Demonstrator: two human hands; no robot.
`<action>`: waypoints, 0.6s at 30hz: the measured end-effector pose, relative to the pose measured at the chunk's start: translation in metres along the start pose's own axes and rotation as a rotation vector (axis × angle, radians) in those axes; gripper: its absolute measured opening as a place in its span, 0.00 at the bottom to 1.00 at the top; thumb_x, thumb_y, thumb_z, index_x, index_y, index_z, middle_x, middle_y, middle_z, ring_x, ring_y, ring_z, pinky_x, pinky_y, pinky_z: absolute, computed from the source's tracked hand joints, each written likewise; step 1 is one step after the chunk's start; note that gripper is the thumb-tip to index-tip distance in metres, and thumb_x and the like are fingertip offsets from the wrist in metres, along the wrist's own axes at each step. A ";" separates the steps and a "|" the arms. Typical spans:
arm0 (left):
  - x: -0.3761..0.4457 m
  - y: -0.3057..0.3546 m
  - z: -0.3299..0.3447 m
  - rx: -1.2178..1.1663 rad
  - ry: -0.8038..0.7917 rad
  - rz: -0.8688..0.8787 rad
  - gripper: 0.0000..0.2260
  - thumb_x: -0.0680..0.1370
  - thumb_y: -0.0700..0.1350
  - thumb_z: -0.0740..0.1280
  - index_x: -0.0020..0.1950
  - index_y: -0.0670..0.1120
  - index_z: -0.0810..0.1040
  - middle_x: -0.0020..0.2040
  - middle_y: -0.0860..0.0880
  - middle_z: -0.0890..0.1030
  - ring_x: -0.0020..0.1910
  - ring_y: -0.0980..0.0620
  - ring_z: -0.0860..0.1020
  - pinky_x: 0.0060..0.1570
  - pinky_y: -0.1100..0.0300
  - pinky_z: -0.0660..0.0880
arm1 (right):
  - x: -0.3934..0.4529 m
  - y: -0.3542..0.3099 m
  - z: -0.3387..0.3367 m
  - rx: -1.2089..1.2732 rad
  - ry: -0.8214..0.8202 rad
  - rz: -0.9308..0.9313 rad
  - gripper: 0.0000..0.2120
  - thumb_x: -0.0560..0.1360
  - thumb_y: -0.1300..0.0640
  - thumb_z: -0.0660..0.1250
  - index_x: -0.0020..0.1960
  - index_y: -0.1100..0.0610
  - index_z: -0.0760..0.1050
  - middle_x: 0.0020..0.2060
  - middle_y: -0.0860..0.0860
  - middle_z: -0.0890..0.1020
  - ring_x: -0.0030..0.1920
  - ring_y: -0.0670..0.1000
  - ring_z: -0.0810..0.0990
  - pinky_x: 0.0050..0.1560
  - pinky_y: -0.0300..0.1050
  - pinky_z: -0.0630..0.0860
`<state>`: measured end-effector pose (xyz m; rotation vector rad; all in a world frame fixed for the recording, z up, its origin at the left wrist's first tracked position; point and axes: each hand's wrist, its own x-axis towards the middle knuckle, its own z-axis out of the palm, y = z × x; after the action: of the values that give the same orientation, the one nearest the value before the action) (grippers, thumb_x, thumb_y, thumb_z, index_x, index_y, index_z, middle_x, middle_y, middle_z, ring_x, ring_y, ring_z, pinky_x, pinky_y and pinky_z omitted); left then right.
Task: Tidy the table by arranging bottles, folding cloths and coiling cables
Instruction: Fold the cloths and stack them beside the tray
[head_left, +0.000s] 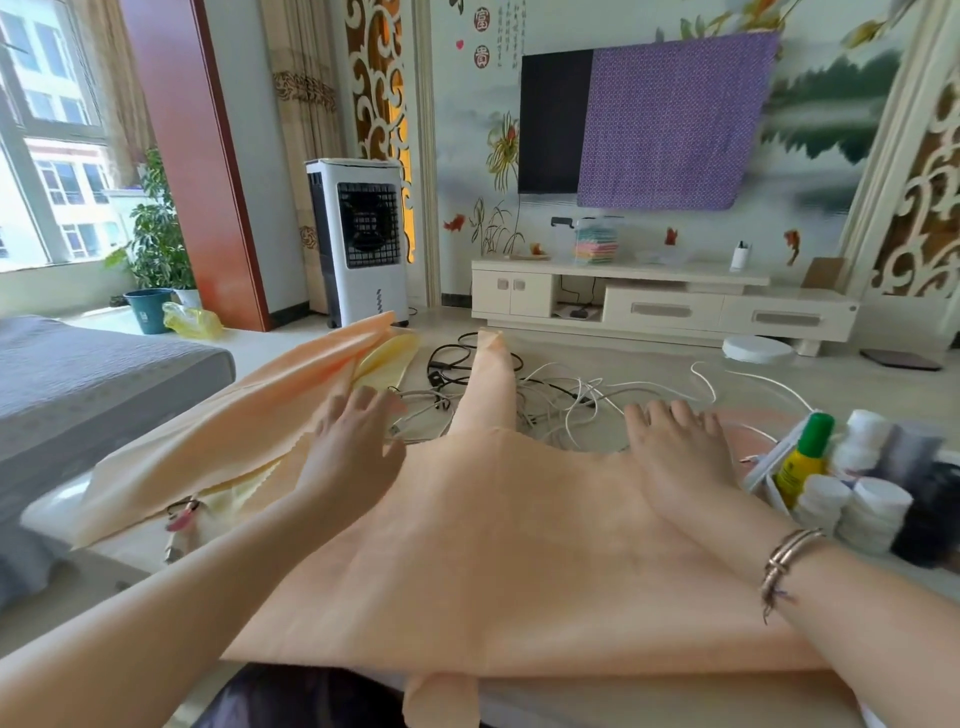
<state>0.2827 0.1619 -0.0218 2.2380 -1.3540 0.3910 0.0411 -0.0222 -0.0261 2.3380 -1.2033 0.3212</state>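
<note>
I'm looking across a pale table (130, 551) w/ a living room behind: wall TV half covered by a purple patterned cloth (670, 119), cream TV cabinet (660, 304), white air cooler (361, 241), grey sofa (78, 384) at left. The peach-coloured soft cloth (493, 545) lies spread in front of me, betw. both hands. My left hand (348, 452) is open, fingers straight, touching the cloth's left part. My right hand (680, 457) lies flat, fingers spread, pressing the cloth. Tangled white & black cables (550, 395) sit beyond the cloth; white-capped bottles (862, 499) stand just right of the right hand.
</note>
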 end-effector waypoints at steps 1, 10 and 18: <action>-0.005 0.011 -0.001 -0.070 -0.036 0.056 0.13 0.78 0.46 0.64 0.64 0.50 0.73 0.65 0.50 0.70 0.66 0.47 0.65 0.67 0.51 0.63 | -0.001 0.004 -0.004 -0.001 0.007 0.000 0.19 0.75 0.62 0.58 0.65 0.53 0.62 0.61 0.51 0.71 0.64 0.55 0.68 0.61 0.49 0.65; -0.041 0.065 0.027 -0.076 -0.532 0.083 0.22 0.82 0.60 0.48 0.77 0.62 0.54 0.79 0.57 0.47 0.78 0.48 0.45 0.73 0.40 0.47 | -0.065 0.006 -0.041 0.735 -0.110 -0.477 0.07 0.76 0.50 0.66 0.49 0.53 0.76 0.47 0.46 0.77 0.51 0.46 0.73 0.51 0.35 0.64; -0.048 0.066 0.038 0.120 -0.589 0.086 0.25 0.80 0.63 0.43 0.77 0.62 0.44 0.79 0.57 0.41 0.77 0.46 0.39 0.72 0.36 0.42 | -0.114 0.009 -0.060 0.522 -0.227 -0.662 0.25 0.71 0.38 0.64 0.64 0.45 0.65 0.58 0.43 0.74 0.58 0.45 0.72 0.56 0.39 0.68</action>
<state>0.2020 0.1512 -0.0599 2.5113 -1.7542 -0.1886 -0.0320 0.0843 -0.0195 3.1275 -0.3841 0.1437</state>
